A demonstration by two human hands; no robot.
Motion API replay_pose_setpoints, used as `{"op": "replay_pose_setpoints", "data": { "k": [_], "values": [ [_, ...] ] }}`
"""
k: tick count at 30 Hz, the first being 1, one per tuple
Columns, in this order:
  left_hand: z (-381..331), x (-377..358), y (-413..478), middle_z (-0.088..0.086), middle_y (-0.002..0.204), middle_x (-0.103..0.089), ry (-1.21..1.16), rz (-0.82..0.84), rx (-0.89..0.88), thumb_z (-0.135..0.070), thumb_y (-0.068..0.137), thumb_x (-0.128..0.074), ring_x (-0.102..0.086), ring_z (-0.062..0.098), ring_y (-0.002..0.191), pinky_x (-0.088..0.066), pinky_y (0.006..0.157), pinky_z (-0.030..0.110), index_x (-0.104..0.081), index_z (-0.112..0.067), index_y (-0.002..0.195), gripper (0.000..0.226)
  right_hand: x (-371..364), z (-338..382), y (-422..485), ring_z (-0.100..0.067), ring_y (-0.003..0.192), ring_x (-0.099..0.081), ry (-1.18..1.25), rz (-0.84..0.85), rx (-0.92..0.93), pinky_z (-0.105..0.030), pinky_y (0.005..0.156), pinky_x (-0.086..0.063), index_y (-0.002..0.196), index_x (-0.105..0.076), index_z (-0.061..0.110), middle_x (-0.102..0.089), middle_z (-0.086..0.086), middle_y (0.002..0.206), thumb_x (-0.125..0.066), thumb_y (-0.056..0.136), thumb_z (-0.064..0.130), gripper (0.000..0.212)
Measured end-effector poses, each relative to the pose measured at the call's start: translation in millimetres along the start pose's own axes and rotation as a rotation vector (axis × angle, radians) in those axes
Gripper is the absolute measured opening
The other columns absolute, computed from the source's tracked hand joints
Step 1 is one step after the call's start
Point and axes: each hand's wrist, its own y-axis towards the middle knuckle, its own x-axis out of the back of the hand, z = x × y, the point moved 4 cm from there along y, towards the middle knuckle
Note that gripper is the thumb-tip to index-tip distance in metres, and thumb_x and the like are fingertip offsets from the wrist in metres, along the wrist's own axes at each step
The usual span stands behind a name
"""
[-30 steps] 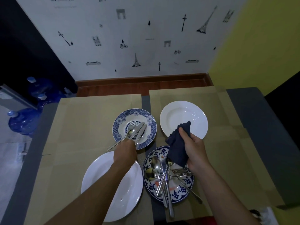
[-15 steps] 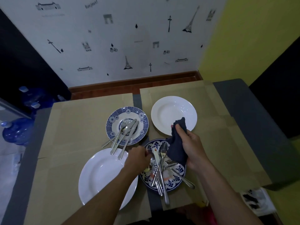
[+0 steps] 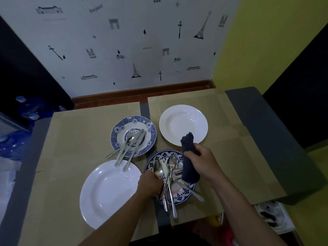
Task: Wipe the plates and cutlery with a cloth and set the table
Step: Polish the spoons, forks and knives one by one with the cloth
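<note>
Just now the unwiped cutlery (image 3: 168,174), heaped on the near patterned plate (image 3: 180,197), had been reached by the left hand (image 3: 150,183). That hand had come back from the far blue-rimmed plate (image 3: 116,129), where the wiped cutlery (image 3: 130,145) lay, its handles overhanging toward the near white plate (image 3: 106,192). The fingers curled among the handles, but whether they had pinched a piece could not be told. The right hand (image 3: 202,160) gripped the dark cloth (image 3: 190,172) over the pile. Another piece seemed due for wiping, so much of the job remained. The tangled handles could drag their neighbours along. Beyond sat the far white plate (image 3: 182,125), the paper-covered table (image 3: 71,139), and water bottles (image 3: 10,144) on the left.
</note>
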Motion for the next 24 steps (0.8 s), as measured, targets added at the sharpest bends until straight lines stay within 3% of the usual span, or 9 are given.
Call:
{"op": "replay_pose_setpoints", "data": {
  "k": [2, 5, 11, 15, 17, 19, 24],
  "values": [
    [1, 0, -2, 0.005, 0.064, -0.067, -0.015, -0.023, 0.000, -0.019, 0.085, -0.061, -0.066, 0.016, 0.065, -0.049, 0.059, 0.023, -0.070, -0.006, 0.069, 0.022, 1, -3, 1, -0.017, 0.086, -0.073, -0.072, -0.005, 0.032, -0.034, 0.075, -0.058, 0.099, -0.073, 0.025, -0.076, 0.006, 0.089, -0.075, 0.089, 0.022, 0.010],
    [0, 6, -6, 0.004, 0.073, -0.065, -0.054, -0.089, -0.018, -0.019, 0.090, -0.059, -0.062, 0.014, 0.069, -0.046, 0.059, 0.023, -0.064, -0.010, 0.075, 0.019, 0, 0, -1, -0.012, 0.086, -0.074, -0.126, -0.012, 0.061, -0.031, 0.073, -0.059, 0.099, -0.074, 0.028, -0.077, 0.009, 0.089, -0.084, 0.083, 0.030, 0.019],
    [-4, 24, -16, 0.001, 0.079, -0.068, -0.161, -0.210, -0.105, -0.024, 0.097, -0.057, -0.066, 0.014, 0.075, -0.056, 0.071, 0.032, -0.066, -0.015, 0.089, 0.014, -7, 7, -3, -0.013, 0.085, -0.071, -0.196, -0.044, 0.099, -0.028, 0.069, -0.055, 0.093, -0.071, 0.028, -0.074, 0.008, 0.089, -0.082, 0.085, 0.035, 0.016],
    [-25, 39, -28, 0.000, 0.077, -0.072, -0.352, -0.183, -0.222, -0.021, 0.098, -0.059, -0.064, -0.002, 0.061, -0.044, 0.054, 0.011, -0.063, -0.017, 0.087, 0.013, -12, 15, -1, -0.010, 0.081, -0.071, -0.226, -0.093, 0.131, -0.029, 0.067, -0.056, 0.091, -0.072, 0.027, -0.075, 0.011, 0.084, -0.079, 0.088, 0.038, 0.013],
    [-36, 45, -33, 0.001, 0.075, -0.073, -0.424, -0.183, -0.270, -0.021, 0.098, -0.059, -0.059, -0.002, 0.053, -0.042, 0.050, 0.011, -0.063, -0.015, 0.088, 0.013, -15, 20, 0, -0.010, 0.079, -0.070, -0.224, -0.126, 0.151, -0.029, 0.066, -0.054, 0.084, -0.072, 0.024, -0.074, 0.010, 0.078, -0.077, 0.089, 0.040, 0.018],
    [-45, 50, -38, 0.003, 0.074, -0.072, -0.476, -0.173, -0.310, -0.021, 0.098, -0.059, -0.060, 0.003, 0.054, -0.045, 0.051, 0.015, -0.064, -0.013, 0.090, 0.013, -19, 25, 2, -0.014, 0.080, -0.071, -0.181, -0.126, 0.159, -0.029, 0.066, -0.053, 0.081, -0.071, 0.020, -0.074, 0.007, 0.077, -0.074, 0.092, 0.039, 0.022],
    [-63, 58, -47, 0.006, 0.075, -0.073, -0.549, -0.144, -0.415, -0.015, 0.098, -0.058, -0.068, 0.012, 0.063, -0.053, 0.058, 0.023, -0.067, -0.011, 0.092, 0.011, -34, 31, 5, -0.028, 0.092, -0.072, 0.022, 0.015, 0.057, -0.045, 0.084, -0.059, 0.094, -0.075, 0.013, -0.077, -0.009, 0.091, -0.065, 0.095, 0.019, 0.011]
  ]
}}
